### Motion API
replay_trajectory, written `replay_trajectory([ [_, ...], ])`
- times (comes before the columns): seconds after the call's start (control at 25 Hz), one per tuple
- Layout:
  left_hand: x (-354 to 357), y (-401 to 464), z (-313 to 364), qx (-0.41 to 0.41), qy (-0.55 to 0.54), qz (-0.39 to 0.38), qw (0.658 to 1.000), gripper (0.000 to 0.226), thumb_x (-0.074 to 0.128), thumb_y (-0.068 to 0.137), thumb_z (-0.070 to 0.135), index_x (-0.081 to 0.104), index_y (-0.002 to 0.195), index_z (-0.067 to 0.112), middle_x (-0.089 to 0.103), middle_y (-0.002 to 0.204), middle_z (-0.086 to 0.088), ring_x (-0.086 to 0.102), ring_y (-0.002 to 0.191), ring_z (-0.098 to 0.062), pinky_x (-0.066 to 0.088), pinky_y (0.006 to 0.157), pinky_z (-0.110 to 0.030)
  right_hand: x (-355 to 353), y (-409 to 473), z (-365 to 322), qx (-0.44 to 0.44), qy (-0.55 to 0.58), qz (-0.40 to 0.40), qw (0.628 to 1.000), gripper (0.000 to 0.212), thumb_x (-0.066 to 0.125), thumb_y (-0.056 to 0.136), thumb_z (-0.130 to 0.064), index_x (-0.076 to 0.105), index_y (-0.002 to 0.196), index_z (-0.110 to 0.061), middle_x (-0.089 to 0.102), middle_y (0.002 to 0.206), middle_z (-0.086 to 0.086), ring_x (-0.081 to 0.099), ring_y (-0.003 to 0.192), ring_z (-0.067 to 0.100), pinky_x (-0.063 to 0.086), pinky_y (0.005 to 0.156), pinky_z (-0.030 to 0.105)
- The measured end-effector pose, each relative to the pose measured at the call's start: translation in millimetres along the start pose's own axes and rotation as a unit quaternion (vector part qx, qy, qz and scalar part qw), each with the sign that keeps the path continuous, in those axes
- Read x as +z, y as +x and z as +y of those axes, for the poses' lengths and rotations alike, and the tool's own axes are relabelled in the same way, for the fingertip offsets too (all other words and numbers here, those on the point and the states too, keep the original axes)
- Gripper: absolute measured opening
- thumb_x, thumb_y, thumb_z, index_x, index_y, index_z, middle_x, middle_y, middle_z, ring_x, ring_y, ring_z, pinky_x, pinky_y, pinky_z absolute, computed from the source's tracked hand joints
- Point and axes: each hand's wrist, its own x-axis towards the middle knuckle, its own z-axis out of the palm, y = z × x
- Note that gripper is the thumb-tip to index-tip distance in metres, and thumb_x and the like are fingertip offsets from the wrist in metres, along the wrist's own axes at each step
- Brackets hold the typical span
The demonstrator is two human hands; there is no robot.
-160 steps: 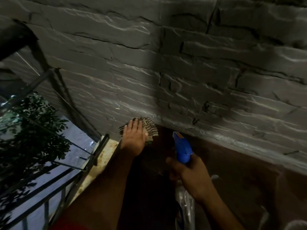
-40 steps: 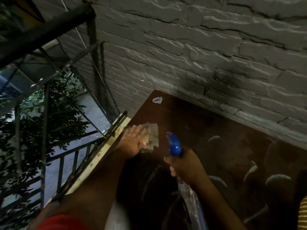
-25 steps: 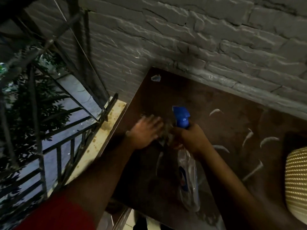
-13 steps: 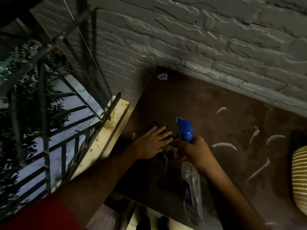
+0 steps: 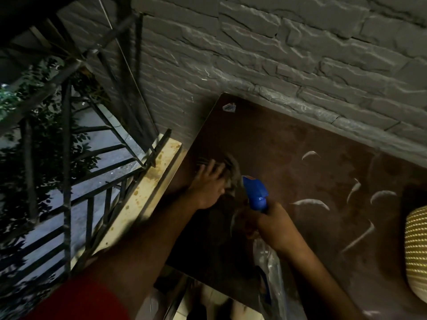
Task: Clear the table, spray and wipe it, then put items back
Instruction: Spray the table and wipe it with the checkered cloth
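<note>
While the left hand presses a striped cloth flat with fingers spread near the left edge of the brown table, the right hand is curled round a spray bottle. Blue nozzle points far, just right of the cloth.

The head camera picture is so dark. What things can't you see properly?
- Cloth: blurred, partly under the left hand.
- Spray bottle: clear body dim, label unreadable, base cut off by the bottom edge; right hand covers its neck.
- Woven yellow thing: cut off by the right edge.
- Sticker at the table's corner: too small to read.
</note>
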Motion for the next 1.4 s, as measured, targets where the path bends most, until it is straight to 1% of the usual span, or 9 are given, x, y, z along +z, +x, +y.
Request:
replay_trajectory([
  [0.08,-2.9,-10.4,5.0,0.133,0.024,-0.065,0.989,0.059,0.037,0.101,0.038,0.01,0.153,0.032,-0.008,0.163,0.004,-0.016,0.148,-0.024,-0.006,0.12,-0.047,1.7,-11.5,2.7,0.012,-0.025,-0.079,0.997,0.013,0.066,0.085,-0.004,0.06,0.095,-0.01,0.063,0.067,0.011,0.059,0.059,0.023,0.055,0.063,0.039],
  [0.16,-19.9,-0.2,-15.0,0.125,-0.001,-0.096,0.987,0.061,0.039,0.101,0.036,0.008,0.154,0.032,-0.008,0.163,0.004,-0.016,0.148,-0.023,-0.007,0.119,-0.045,13.1,-24.2,8.6,0.025,-0.055,-0.195,0.979,0.017,0.068,0.084,-0.003,0.061,0.097,-0.012,0.059,0.061,0.004,0.055,0.053,0.017,0.052,0.055,0.03],
  [0.4,-50.5,20.1,-12.8,0.067,-0.073,-0.236,0.967,0.055,0.017,0.103,0.05,0.014,0.154,0.03,-0.01,0.163,0.002,-0.017,0.147,-0.024,-0.009,0.118,-0.047,62.6,-29.5,34.1,-0.026,-0.262,-0.117,0.958,0.043,0.072,0.078,-0.029,0.062,0.118,-0.02,0.072,0.098,0.009,0.068,0.081,0.024,0.055,0.076,0.034],
  [0.68,-44.5,14.0,-5.4,0.051,-0.061,-0.21,0.974,0.062,0.014,0.098,0.062,0.013,0.153,0.033,-0.01,0.163,0.001,-0.019,0.147,-0.027,-0.01,0.118,-0.049,44.8,-40.9,62.0,0.058,-0.221,-0.028,0.973,0.039,0.073,0.075,-0.035,0.06,0.11,-0.027,0.071,0.095,0.004,0.069,0.083,0.023,0.058,0.081,0.044],
  [0.84,-45.8,11.9,-4.3,0.049,-0.069,-0.207,0.975,0.062,0.012,0.098,0.061,0.013,0.153,0.032,-0.009,0.163,0.001,-0.019,0.147,-0.026,-0.01,0.118,-0.049,42.2,-56.4,63.8,0.135,-0.238,-0.17,0.947,0.027,0.07,0.085,-0.027,0.058,0.109,-0.024,0.068,0.092,0.001,0.065,0.07,0.012,0.056,0.073,0.028],
  [0.96,-44.6,11.5,-4.2,0.054,-0.061,-0.198,0.977,0.06,0.012,0.1,0.058,0.013,0.154,0.032,-0.009,0.163,0.002,-0.018,0.147,-0.026,-0.009,0.118,-0.048,66.4,-63.1,56.7,0.075,-0.251,-0.226,0.938,0.047,0.07,0.085,-0.026,0.053,0.129,-0.025,0.064,0.116,0.004,0.064,0.089,0.017,0.055,0.087,0.033],
  [1.12,-31.6,4.0,-13.4,0.074,-0.009,-0.131,0.989,0.057,0.015,0.102,0.053,0.009,0.154,0.031,-0.008,0.163,0.002,-0.015,0.148,-0.022,-0.005,0.12,-0.046,77.7,-51.9,55.9,-0.011,-0.199,-0.115,0.973,0.039,0.071,0.079,-0.028,0.059,0.117,-0.027,0.065,0.095,-0.004,0.062,0.079,0.011,0.056,0.084,0.036],
  [1.28,19.2,-44.9,7.2,-0.108,-0.028,0.062,0.992,0.058,0.02,0.101,0.049,0.01,0.154,0.026,0.001,0.163,-0.003,-0.006,0.15,-0.025,-0.001,0.121,-0.047,45.1,-44.6,59.2,0.049,-0.087,-0.018,0.995,0.026,0.074,0.074,-0.026,0.061,0.098,-0.028,0.072,0.088,0.003,0.07,0.077,0.022,0.059,0.079,0.044],
  [1.4,51.8,-86.4,7.8,0.097,0.0,0.036,0.995,0.055,0.022,0.1,0.047,0.023,0.152,0.028,0.011,0.162,0.0,0.002,0.15,-0.025,0.008,0.121,-0.048,21.2,-36.9,49.4,0.049,-0.036,0.001,0.998,0.023,0.071,0.081,-0.016,0.06,0.095,-0.03,0.072,0.085,0.007,0.07,0.073,0.026,0.059,0.075,0.044],
])
